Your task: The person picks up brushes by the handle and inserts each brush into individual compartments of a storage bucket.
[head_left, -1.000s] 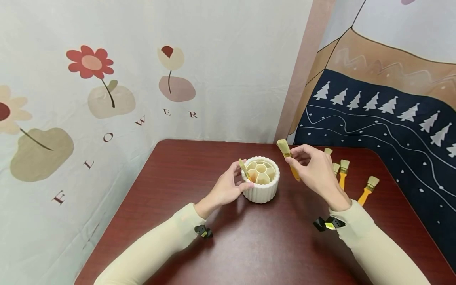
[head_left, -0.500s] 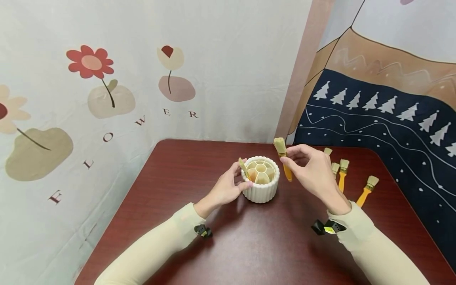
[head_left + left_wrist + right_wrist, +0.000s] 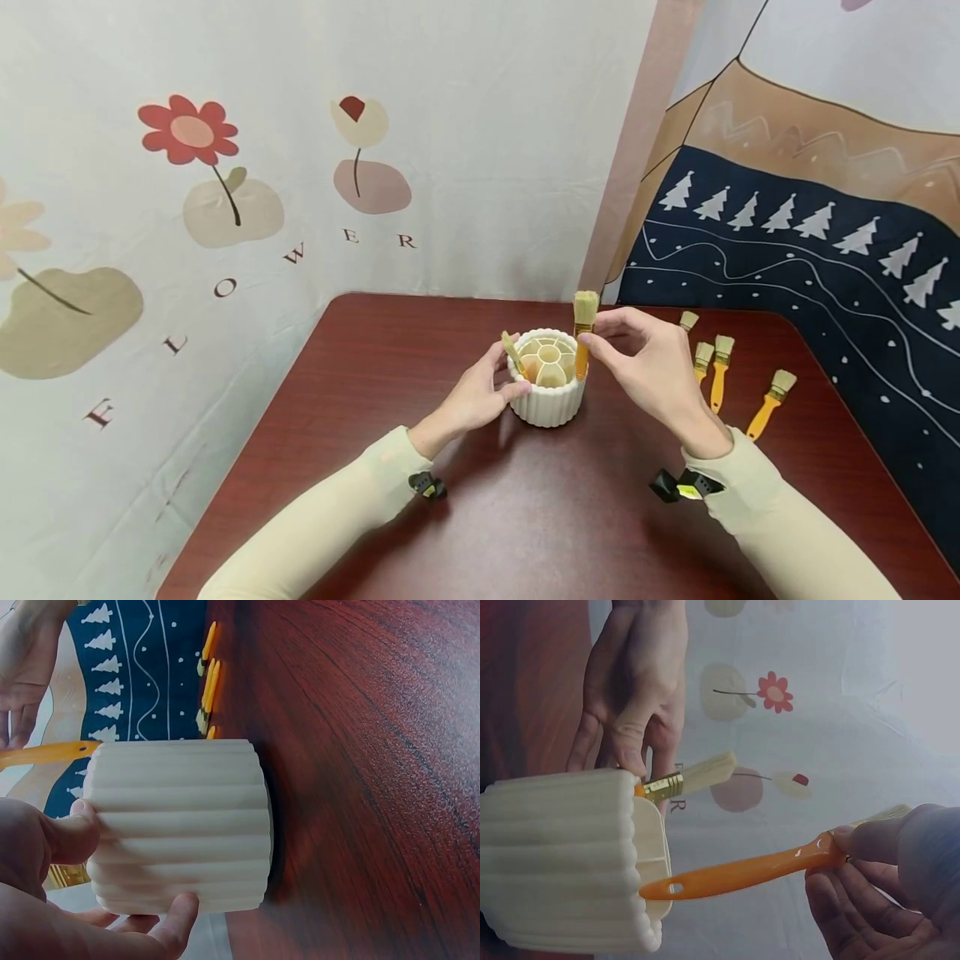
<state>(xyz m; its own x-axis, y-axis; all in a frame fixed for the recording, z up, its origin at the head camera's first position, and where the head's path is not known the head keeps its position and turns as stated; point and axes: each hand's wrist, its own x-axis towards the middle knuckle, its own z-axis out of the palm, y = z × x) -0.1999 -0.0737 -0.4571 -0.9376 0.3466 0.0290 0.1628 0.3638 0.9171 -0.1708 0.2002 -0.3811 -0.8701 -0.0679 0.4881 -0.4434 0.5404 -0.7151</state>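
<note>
One brush in, four brushes out.
Right hand pinches another brush (not in yet); left hand grips the holder.

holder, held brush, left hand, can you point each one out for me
Holder (image 3: 546, 407): head view, ribbed outer wall.
Held brush (image 3: 771, 866): right wrist view, orange handle.
Left hand (image 3: 474, 397): head view, middle of the hand.

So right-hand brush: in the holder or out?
Out: in the right wrist view the brush shows down to its tip, in front of the white holder; contact unclear.
</note>
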